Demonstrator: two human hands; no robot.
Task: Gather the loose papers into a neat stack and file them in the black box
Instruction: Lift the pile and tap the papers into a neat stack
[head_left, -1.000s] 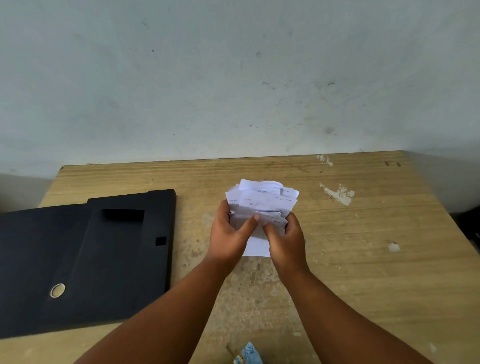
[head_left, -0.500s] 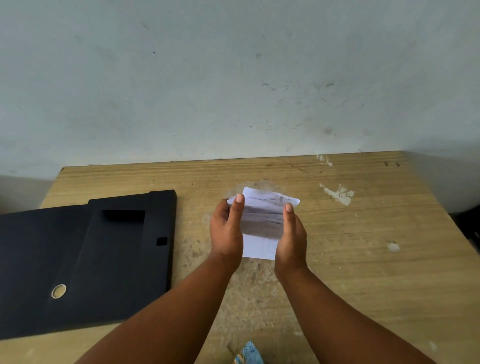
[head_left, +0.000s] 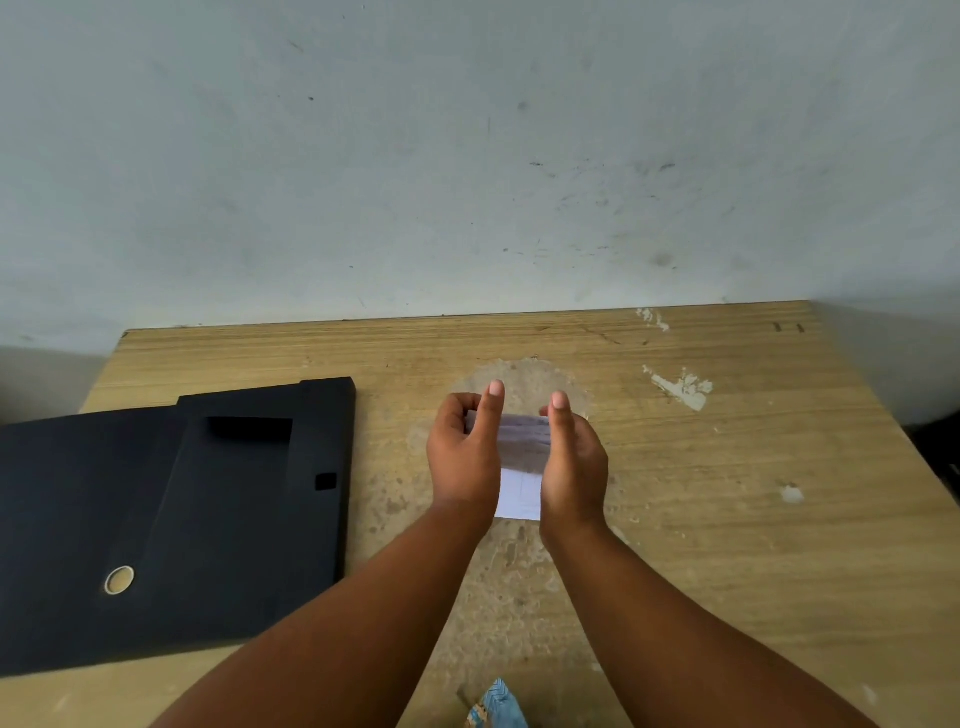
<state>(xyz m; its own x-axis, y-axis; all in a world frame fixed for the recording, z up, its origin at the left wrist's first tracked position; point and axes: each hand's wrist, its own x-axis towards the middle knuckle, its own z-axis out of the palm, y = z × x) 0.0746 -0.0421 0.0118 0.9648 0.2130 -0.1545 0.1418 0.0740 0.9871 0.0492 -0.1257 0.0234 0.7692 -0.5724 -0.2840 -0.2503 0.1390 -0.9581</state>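
A small stack of white papers (head_left: 521, 457) stands on edge on the wooden table (head_left: 727, 519), pressed between my two hands. My left hand (head_left: 464, 457) holds its left side with the thumb raised, and my right hand (head_left: 571, 462) holds its right side, thumb also up. The top edges of the sheets show between my thumbs; the sides are hidden by my palms. The black box (head_left: 171, 519) lies flat on the table's left part, about a hand's width left of my left hand, with a round metal ring on its face.
A pale blue-grey wall rises right behind the table's far edge. White paint marks (head_left: 680, 387) dot the right side of the tabletop. A bit of blue patterned cloth (head_left: 496, 709) shows at the bottom edge.
The fanned, uneven papers have been squared up between my palms. My hands turned from gripping the stack's near end to pressing its two sides, and the stack now looks narrower.
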